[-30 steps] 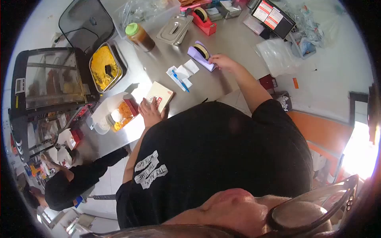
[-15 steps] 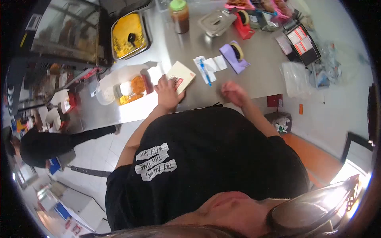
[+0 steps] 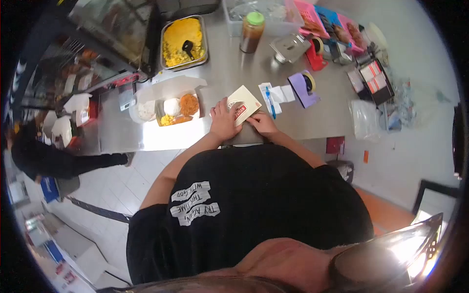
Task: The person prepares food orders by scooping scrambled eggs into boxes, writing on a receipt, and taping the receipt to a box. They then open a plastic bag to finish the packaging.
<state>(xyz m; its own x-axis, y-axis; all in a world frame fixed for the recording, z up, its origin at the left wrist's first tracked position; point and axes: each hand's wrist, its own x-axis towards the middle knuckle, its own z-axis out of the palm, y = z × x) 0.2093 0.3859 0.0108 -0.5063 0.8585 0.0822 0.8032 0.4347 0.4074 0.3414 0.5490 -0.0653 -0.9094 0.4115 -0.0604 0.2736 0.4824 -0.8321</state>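
- My left hand (image 3: 224,122) lies over the near left part of the cream box (image 3: 248,103), fingers slightly spread, touching it and not clenched.
- My right hand (image 3: 264,123) has bent fingers at the box's near right corner; I cannot tell whether they pinch it.
- The box sits on the counter (image 3: 220,58), just beyond and between my hands, its red mark beside my left fingers.
- Beyond my right hand, a blue pen (image 3: 271,102) lies on white paper (image 3: 281,94).
- Farther right of that hand stands the purple dispenser (image 3: 300,92), holding tape.
- Left of my left hand, near it, is an open meal box (image 3: 194,116) with rice, fried food and something yellow.
- Beyond that hand, well apart, are the yellow food tray (image 3: 205,36) and a green-capped bottle (image 3: 251,38).
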